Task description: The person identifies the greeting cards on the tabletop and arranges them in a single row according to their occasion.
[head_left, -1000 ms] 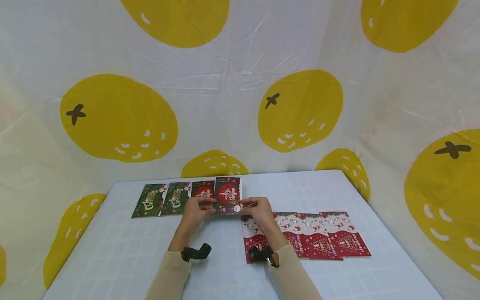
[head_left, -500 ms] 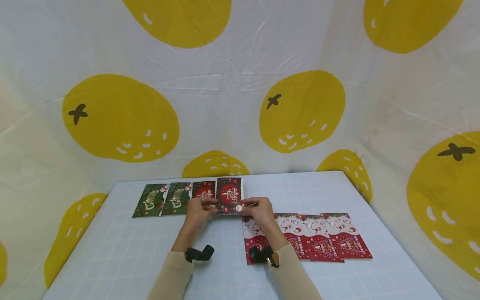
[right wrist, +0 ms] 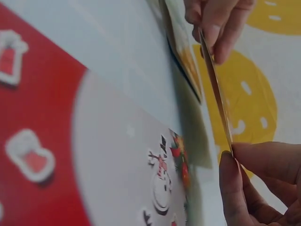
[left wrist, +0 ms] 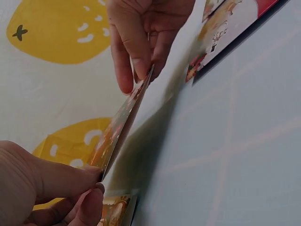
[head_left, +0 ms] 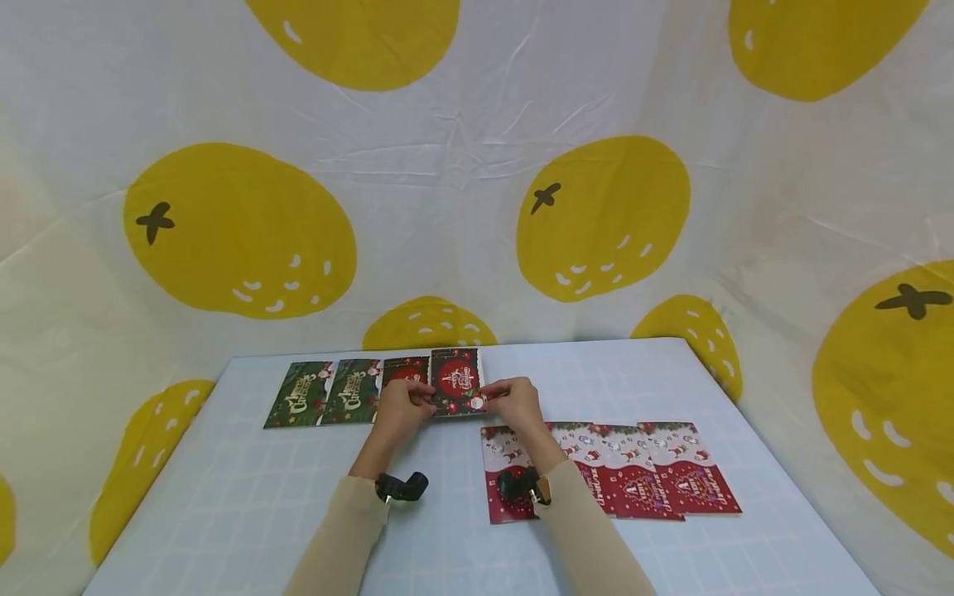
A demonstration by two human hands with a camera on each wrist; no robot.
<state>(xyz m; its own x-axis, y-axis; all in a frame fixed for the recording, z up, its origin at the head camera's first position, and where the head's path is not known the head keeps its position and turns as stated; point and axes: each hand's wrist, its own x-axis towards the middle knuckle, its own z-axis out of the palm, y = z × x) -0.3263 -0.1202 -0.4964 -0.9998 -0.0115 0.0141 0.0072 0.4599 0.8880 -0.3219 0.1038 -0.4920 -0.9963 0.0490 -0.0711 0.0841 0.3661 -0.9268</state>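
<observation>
The left hand (head_left: 402, 407) and right hand (head_left: 517, 403) each pinch one side of the dark Christmas card with a red circle (head_left: 455, 379), which hangs between them, lifted off the tablecloth (head_left: 447, 513). Light, matched pinches should leave it unbent; lowering both sides together would likely avoid nudging the similar card (head_left: 406, 369) just beyond the left hand.

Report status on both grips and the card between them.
Left grip and right grip pinching opposite sides of the dark card. Card raised off the table. Matching card close on its left; nothing seen blocking.
</observation>
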